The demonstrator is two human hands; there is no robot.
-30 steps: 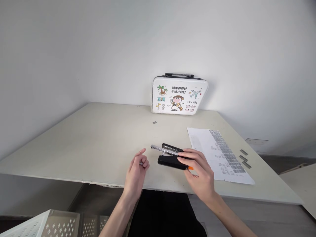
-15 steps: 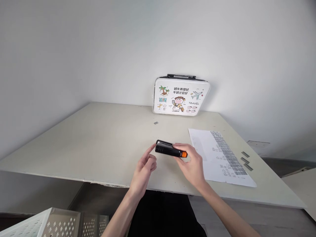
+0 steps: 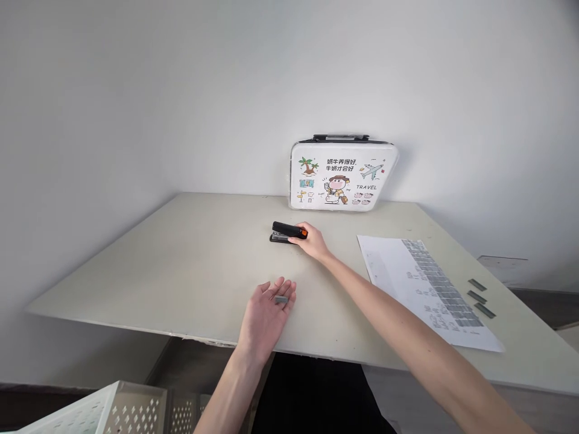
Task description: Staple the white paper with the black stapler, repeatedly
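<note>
A black stapler (image 3: 287, 230) with an orange piece at its back end stands on the table in front of the case. My right hand (image 3: 313, 241) is wrapped round the stapler's rear, its thumb low on the near side. Nearer the front edge, my left hand (image 3: 266, 310) lies palm up with its fingers slightly curled. On those fingers rests a short grey strip of staples (image 3: 281, 299). The stapler's front points left, with a gap between its upper arm and its base.
A white cartoon case (image 3: 344, 178) leans against the wall at the back of the table (image 3: 158, 265). On the right lies a printed sheet (image 3: 398, 283), and beyond it several grey staple strips (image 3: 476, 296). A perforated basket (image 3: 136, 413) stands below the front edge.
My right hand has carried the stapler away from me and down to the table. My left hand has turned palm up and uncurled, showing the staple strip. The view has shifted slightly left.
</note>
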